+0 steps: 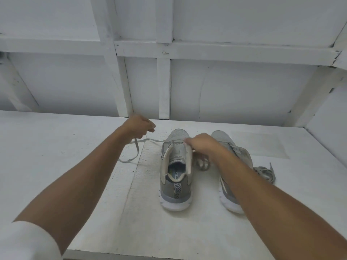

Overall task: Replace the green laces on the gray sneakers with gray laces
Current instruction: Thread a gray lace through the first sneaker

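Observation:
Two gray sneakers stand side by side on the white table, heels toward me. The left sneaker [175, 171] has its tongue area open, and a gray lace [137, 147] runs from its front eyelets out to the left. My left hand [139, 127] pinches this lace and holds it taut, its loose end lying on the table. My right hand [201, 145] grips the right upper edge of the left sneaker near the eyelets. The right sneaker [228, 166] is partly hidden by my right forearm. No green lace is in view.
A bundle of gray lace [265, 172] lies on the table just right of the right sneaker. More gray lace [201, 163] sits between the two shoes. The white table [75, 137] meets a white framed wall [164, 81] behind.

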`<state>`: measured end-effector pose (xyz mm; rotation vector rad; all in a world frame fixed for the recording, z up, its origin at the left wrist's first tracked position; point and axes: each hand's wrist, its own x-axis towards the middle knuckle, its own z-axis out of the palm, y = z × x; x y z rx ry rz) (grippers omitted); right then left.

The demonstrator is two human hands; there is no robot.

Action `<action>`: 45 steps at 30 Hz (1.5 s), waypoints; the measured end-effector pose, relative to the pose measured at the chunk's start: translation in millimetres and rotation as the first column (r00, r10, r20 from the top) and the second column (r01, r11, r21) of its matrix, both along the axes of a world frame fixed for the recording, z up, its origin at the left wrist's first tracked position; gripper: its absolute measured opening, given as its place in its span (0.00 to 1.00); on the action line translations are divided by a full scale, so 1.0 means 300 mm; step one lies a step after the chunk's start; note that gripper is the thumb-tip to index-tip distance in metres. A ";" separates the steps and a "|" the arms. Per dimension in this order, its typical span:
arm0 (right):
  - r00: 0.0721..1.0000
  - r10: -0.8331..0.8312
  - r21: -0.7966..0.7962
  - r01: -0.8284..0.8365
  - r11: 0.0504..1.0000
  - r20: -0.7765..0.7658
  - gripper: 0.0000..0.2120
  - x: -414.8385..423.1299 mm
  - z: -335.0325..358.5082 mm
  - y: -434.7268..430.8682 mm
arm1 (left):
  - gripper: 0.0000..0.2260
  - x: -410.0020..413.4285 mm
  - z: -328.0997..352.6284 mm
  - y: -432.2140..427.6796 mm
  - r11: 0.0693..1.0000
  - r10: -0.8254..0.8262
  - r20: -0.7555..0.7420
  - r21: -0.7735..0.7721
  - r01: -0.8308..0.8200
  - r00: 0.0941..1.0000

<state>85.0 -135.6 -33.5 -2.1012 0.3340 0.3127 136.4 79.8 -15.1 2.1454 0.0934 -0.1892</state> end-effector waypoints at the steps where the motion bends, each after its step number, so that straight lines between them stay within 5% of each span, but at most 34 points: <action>1: 1.000 0.011 0.015 -0.011 1.000 0.018 0.13 0.018 0.015 -0.006 | 0.08 -0.011 -0.017 -0.028 0.999 -0.032 -0.009 0.006 0.032 0.999; 5: 0.977 0.150 -0.294 -0.101 0.951 0.150 0.11 0.088 0.046 -0.039 | 0.09 -0.030 -0.073 -0.122 0.996 -0.087 -0.033 0.026 0.088 0.996; 9: 0.945 0.309 -0.493 -0.219 0.842 0.108 0.12 0.109 0.007 -0.035 | 0.09 -0.027 -0.092 -0.186 0.985 -0.115 0.007 0.134 0.113 0.993; 15: 0.932 0.320 -0.552 -0.181 0.814 0.167 0.06 0.127 -0.067 -0.016 | 0.10 -0.013 -0.127 -0.225 0.955 -0.134 0.066 0.275 0.111 0.989; 21: 0.917 0.372 -0.594 -0.219 0.774 0.147 0.14 0.118 -0.055 -0.030 | 0.11 -0.013 -0.136 -0.234 0.944 -0.144 0.062 0.309 0.118 0.988; 25: 0.911 0.394 -0.587 -0.257 0.768 0.118 0.20 0.104 -0.030 -0.039 | 0.10 -0.006 -0.134 -0.232 0.942 -0.142 0.052 0.313 0.119 0.989; 32: 0.939 0.296 -0.504 -0.174 0.846 0.174 0.12 0.110 0.019 -0.025 | 0.10 0.029 -0.030 -0.174 0.986 -0.107 0.061 0.139 0.098 0.992; 37: 0.972 0.227 -0.256 -0.233 0.938 -0.053 0.15 0.101 0.029 0.002 | 0.06 0.046 0.024 -0.141 0.995 -0.081 0.107 0.065 0.075 0.991; 45: 0.999 0.035 -0.084 -0.035 0.996 -0.002 0.05 0.084 -0.028 0.010 | 0.06 0.024 -0.085 -0.182 0.933 -0.211 0.091 0.315 0.173 0.973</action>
